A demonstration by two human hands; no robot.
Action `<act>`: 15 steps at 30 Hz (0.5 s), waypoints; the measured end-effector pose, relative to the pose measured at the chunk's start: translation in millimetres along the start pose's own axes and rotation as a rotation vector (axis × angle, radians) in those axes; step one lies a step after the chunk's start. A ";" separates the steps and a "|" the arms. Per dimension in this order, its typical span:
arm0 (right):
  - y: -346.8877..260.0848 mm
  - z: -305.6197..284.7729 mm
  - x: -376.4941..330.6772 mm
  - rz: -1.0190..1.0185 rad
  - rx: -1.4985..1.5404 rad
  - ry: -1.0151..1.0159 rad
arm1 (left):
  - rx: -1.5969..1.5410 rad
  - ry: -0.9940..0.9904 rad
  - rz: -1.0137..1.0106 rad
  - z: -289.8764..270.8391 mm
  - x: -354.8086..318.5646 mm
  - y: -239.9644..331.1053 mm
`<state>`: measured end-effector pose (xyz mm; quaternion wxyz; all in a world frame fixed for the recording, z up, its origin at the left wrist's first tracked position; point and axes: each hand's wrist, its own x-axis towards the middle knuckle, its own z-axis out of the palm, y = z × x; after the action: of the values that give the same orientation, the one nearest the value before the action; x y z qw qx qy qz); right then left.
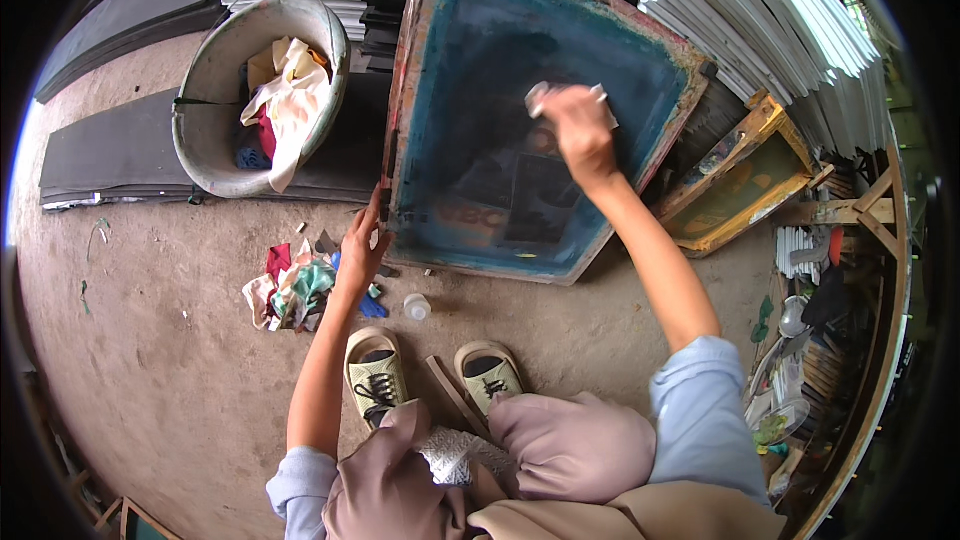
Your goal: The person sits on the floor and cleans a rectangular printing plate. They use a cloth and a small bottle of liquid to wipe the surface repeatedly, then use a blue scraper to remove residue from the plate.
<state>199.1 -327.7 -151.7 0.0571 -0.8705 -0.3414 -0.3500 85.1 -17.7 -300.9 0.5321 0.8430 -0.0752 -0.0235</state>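
Observation:
A large screen printing frame (450,140) leans in front of me, its mesh coated blue with a dark smeared middle and its wooden rim stained with paint. My right hand (585,130), blurred by motion, presses a crumpled white cloth (537,97) to the mesh right of the middle. My left hand (362,245) grips the frame's lower left edge, its fingertips partly hidden there. Beside that hand, a pile of coloured rags (295,290) lies on the floor, with a small clear plastic cup (417,307) to its right.
A worn bucket (190,145) holding cloths stands at the left on dark flat sheets (105,155). Stacked white sheets (780,30) rise at the far right. A smaller yellow-edged frame (740,180) leans below them. Clutter, including plastic bags (780,410), lines the right side. My sandals (490,370) are below.

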 end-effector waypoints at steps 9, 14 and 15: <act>-6.0 -6.7 -4.9 -0.029 0.159 -0.068 | 0.004 0.005 0.035 1.7 1.9 -3.1; -0.7 -37.3 57.0 0.505 0.583 0.181 | 0.018 0.024 0.045 -3.5 -0.1 -7.7; 7.8 -39.4 71.8 0.553 0.699 0.281 | 0.024 0.022 0.046 -2.7 0.5 -6.2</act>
<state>219.0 -307.1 -74.5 0.4836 -0.8016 -0.1830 -0.3003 86.5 -12.7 -305.2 0.5229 0.8477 -0.0890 -0.0011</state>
